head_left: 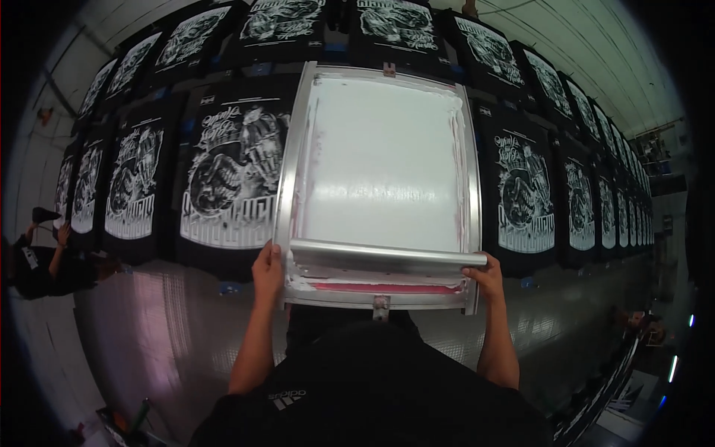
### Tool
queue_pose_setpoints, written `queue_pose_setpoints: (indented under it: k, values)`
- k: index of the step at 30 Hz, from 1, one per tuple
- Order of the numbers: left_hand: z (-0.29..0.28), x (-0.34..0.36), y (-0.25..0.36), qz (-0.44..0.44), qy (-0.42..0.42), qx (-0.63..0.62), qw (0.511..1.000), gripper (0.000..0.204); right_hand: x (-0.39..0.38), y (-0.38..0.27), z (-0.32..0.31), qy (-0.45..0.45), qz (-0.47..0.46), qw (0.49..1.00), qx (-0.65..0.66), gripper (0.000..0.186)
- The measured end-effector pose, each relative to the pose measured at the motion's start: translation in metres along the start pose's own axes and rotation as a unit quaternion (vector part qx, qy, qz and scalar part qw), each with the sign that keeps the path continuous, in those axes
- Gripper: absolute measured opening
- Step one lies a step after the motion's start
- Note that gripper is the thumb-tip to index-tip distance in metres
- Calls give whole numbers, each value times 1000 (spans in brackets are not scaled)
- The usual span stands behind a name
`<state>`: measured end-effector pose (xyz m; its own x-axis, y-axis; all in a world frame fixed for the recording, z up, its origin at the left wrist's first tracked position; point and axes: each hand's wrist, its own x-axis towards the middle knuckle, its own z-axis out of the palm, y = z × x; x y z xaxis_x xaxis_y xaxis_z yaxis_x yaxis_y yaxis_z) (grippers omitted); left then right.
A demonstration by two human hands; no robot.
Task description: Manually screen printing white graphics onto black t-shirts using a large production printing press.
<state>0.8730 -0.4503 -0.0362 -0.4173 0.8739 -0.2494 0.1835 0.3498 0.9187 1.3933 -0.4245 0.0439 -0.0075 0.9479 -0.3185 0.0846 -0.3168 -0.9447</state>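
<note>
In front of me is a screen printing frame (287, 179) with metal rails, its mesh (383, 164) coated in white ink. Across its near end lies a squeegee (387, 255) with a long metal handle, and below that a strip of red shows. My left hand (268, 272) is closed round the left rail by the squeegee's left end. On the other side my right hand (487, 277) is closed at the right rail, its fingers reaching over to the squeegee's right end. Parts of the fingers are hidden behind the rails.
Black shirts (237, 167) with white prints lie in two long rows to both sides and beyond the frame. Another person (52, 257) stands at the far left by the shirts. A shiny grey floor (186, 320) runs along the near side.
</note>
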Motion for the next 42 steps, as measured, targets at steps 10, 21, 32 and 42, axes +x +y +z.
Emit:
queue_pose_setpoints:
  k: [10, 21, 32, 42]
  values:
    - [90, -26, 17, -16, 36, 5, 999, 48, 38, 6, -102, -13, 22, 1000, -8, 38]
    - [98, 1, -2, -39, 37, 7, 999, 56, 59, 32, -96, -29, 22, 999, -6, 35]
    - [99, -9, 1, -29, 12, 71, 997, 50, 60, 36, -95, -39, 25, 999, 8, 29]
    - [100, -34, 136, 342, -279, 417, 795, 28, 5, -35, -47, -84, -198, 801, -558, 25]
